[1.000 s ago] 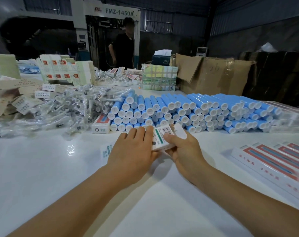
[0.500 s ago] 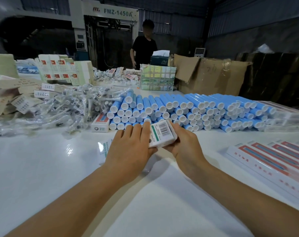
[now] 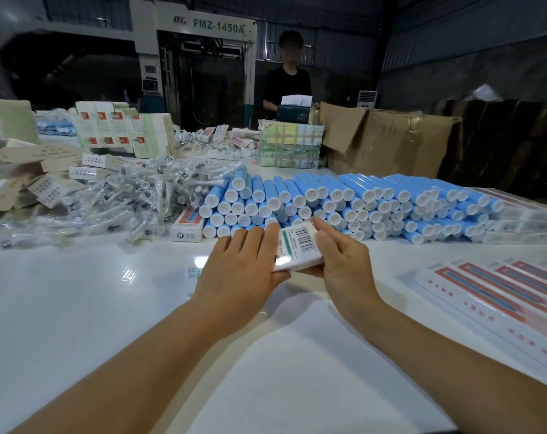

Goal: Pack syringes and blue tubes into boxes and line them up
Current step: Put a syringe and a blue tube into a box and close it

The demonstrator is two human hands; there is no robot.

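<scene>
Both hands, left (image 3: 241,270) and right (image 3: 344,261), pinch the box (image 3: 297,245) just above the table (image 3: 78,308), near the tubes (image 3: 344,202). Its end flap seems unclosed; tilting it could spill the contents.

Glossy white table (image 3: 78,308), plastic-wrapped syringes (image 3: 125,202) (crinkly film), corrugated brown cardboard carton (image 3: 391,145)

One head-worn wide-angle view looks forward and down from the person's own place over the white bench (image 3: 78,308). Both forearms run up from the lower edge, and the hands sit close, near the middle. Farther off, the blue tubes (image 3: 344,202) cross mid-frame, and a big machine (image 3: 203,57) stands at the far wall.
</scene>
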